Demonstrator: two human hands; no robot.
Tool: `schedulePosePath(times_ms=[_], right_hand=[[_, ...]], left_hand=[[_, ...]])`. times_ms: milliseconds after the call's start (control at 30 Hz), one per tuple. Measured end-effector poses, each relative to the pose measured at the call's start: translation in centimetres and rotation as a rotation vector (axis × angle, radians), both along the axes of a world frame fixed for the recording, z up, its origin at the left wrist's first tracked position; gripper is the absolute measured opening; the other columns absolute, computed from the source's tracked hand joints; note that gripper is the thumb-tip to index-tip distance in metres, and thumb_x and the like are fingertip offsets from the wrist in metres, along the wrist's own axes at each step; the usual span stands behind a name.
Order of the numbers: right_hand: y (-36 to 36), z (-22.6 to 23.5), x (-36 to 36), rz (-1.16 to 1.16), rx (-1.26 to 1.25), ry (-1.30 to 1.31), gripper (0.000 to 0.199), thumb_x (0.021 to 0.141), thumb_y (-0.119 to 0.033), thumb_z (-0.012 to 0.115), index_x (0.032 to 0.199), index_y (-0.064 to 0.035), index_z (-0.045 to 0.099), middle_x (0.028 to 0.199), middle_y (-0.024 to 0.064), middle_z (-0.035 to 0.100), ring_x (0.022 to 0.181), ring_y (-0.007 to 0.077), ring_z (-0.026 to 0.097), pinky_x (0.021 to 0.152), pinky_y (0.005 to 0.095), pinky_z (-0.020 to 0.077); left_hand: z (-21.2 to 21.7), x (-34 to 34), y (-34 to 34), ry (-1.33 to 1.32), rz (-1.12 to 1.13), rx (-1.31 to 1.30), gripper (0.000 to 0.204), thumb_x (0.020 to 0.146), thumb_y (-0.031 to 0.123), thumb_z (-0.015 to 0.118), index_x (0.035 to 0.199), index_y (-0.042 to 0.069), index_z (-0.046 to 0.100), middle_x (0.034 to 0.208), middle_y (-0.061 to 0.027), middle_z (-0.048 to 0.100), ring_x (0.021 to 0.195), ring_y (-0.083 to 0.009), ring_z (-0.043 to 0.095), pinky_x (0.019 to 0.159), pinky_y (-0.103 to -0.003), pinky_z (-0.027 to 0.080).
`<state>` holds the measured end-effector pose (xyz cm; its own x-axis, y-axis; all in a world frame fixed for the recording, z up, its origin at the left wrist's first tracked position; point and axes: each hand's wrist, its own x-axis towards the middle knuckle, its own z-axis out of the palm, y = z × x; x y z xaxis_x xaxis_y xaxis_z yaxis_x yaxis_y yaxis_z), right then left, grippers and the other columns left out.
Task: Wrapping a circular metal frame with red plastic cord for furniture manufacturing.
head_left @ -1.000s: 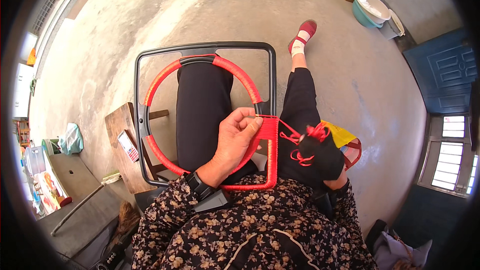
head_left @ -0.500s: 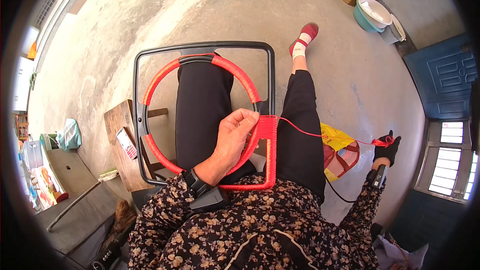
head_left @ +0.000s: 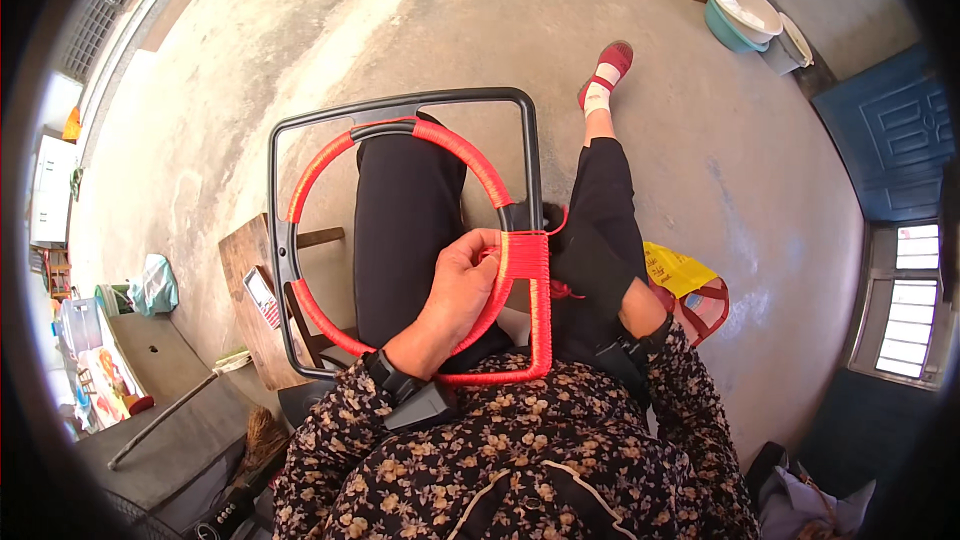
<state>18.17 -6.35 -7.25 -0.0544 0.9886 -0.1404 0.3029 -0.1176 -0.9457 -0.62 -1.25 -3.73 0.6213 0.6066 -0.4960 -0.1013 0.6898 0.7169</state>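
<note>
A black square frame (head_left: 400, 104) with an inner ring (head_left: 462, 157) rests on my lap, its ring and lower right corner wrapped in red cord (head_left: 527, 256). My left hand (head_left: 462, 285) grips the ring where it meets the wrapped right side. My right hand (head_left: 590, 262), in a black glove, sits just right of the frame against the wrapped section, closed on a bunch of the red cord. My legs in black trousers pass under the frame.
A low wooden stool (head_left: 262, 300) with a small box on it stands at my left. A yellow and red bag (head_left: 690, 285) lies on the concrete floor at my right. Basins (head_left: 742, 12) sit far ahead, a blue door (head_left: 905, 130) to the right.
My right hand, which was stretched out to the right pulling the red cord taut, has come back to the frame's wrapped side. My left hand has kept its grip.
</note>
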Motion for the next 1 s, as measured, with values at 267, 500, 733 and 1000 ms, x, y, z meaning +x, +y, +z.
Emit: schedulePosePath(times_ms=[267,500,733,1000], right_hand=[[2.0,3.8,0.7,-0.647,0.01,0.401,0.045,0.084,-0.012,0.062,0.126,-0.0041,0.046,0.126,0.0117,0.053,0.123,0.0271,0.045,0.095,0.0379,0.0425],[1.8,5.2,-2.1,0.032,0.547,-0.417,0.043,0.072,-0.009,0.066,0.114,-0.0059,0.056,0.127,0.0113,0.052,0.126,0.0328,0.042,0.103,0.0443,0.0356],[2.2,7.1,-3.3,0.08,0.598,-0.639,0.039,0.076,-0.008,0.067,0.114,-0.0037,0.058,0.116,0.0085,0.061,0.116,0.026,0.051,0.097,0.0375,0.0418],[-1.8,7.0,3.0,-0.313,-0.025,0.095,0.02,0.088,-0.012,0.059,0.104,-0.0017,0.06,0.098,0.0042,0.065,0.091,0.0129,0.06,0.082,0.0283,0.0474]], left_hand=[[1.1,0.3,-0.2,0.296,0.439,1.008,0.018,0.085,-0.01,0.055,0.1,0.0,0.058,0.097,-0.0075,0.058,0.082,-0.0124,0.059,0.072,-0.023,0.049],[2.0,0.6,-0.4,0.173,0.522,0.997,0.018,0.085,-0.009,0.056,0.099,0.001,0.059,0.095,-0.0078,0.057,0.078,-0.0107,0.059,0.067,-0.023,0.049],[2.1,-0.4,-0.4,0.294,0.351,1.083,0.016,0.091,-0.003,0.052,0.107,-0.003,0.054,0.104,-0.0082,0.056,0.09,-0.0109,0.057,0.079,-0.022,0.046],[1.7,0.1,0.1,0.144,0.3,0.776,0.03,0.092,0.0,0.05,0.121,-0.005,0.045,0.108,-0.009,0.054,0.096,-0.0109,0.053,0.084,-0.024,0.047]])
